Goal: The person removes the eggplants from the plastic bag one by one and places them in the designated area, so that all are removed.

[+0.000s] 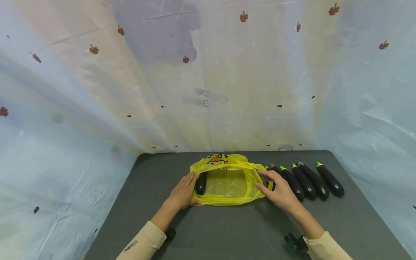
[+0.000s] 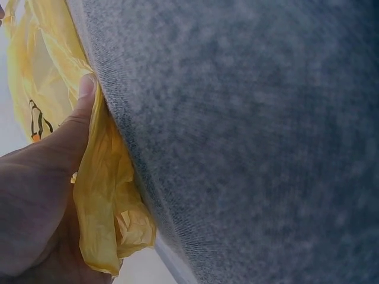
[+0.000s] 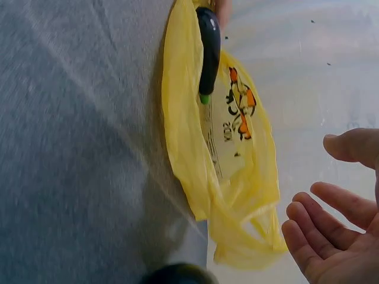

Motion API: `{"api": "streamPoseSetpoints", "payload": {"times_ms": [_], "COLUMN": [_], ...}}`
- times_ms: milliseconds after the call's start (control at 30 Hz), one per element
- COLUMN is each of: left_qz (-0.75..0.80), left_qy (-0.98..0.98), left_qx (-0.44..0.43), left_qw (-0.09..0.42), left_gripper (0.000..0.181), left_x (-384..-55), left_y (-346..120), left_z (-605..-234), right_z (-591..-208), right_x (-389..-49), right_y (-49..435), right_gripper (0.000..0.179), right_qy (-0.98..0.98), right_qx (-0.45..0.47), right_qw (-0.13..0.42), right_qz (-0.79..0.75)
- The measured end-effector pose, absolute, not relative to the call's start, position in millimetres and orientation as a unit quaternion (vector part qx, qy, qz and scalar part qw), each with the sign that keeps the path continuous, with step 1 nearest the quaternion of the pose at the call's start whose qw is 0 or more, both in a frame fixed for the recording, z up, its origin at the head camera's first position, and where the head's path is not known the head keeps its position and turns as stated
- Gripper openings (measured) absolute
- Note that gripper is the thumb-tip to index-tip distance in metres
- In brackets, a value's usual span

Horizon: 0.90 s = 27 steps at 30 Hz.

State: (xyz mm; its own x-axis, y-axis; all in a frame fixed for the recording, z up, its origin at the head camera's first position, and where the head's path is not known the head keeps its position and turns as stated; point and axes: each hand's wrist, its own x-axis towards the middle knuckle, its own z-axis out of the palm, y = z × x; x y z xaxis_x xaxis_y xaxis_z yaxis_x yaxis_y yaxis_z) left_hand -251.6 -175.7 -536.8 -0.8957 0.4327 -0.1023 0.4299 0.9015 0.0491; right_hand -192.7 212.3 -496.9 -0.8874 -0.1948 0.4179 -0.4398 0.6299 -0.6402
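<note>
A thin yellow plastic bag (image 1: 224, 200) with a printed duck lies with its mouth spread wide on the table. Inside its left end is one dark eggplant (image 1: 201, 183), its green tip showing in the right wrist view. My left hand (image 1: 182, 192) rests against the bag's left side, fingers straight, the thumb (image 2: 74, 121) stretched along the front rim. At the bag's right end, beside the handle loop, is my right hand (image 1: 276, 188). Its fingers (image 3: 320, 231) are loosely bent and spread from the thumb, with nothing between them.
Several more eggplants (image 1: 320, 184) lie slanted in a row right of the bag, close to my right hand. The dark grey table (image 1: 221, 231) extends in front. A pale plastic sheet (image 1: 234, 119) with leaf prints hangs behind and at both sides.
</note>
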Motion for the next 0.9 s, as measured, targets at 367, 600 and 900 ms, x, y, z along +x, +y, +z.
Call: {"api": "streamPoseSetpoints", "payload": {"times_ms": [367, 600, 900], "left_qz": [0.010, 0.012, 0.017], "left_qy": [0.973, 0.974, 0.973], "left_qx": [0.222, 0.221, 0.222], "left_qw": [0.056, 0.057, 0.057], "left_gripper": [0.120, 0.120, 0.120], "left_x": [-252.0, -252.9, -253.0], "left_y": [-175.3, -175.4, -175.5], "left_z": [-537.8, -538.6, -537.9], "right_z": [-501.7, -504.0, -510.8], "right_x": [-200.4, -210.4, -216.6], "right_y": [188.7, 171.5, 145.8], "right_gripper": [0.047, 0.046, 0.044], "right_qy": [-0.883, -0.872, -0.865], "right_qx": [0.195, 0.202, 0.203], "right_qw": [0.133, 0.097, 0.060], "right_qz": [0.406, 0.436, 0.455]}}
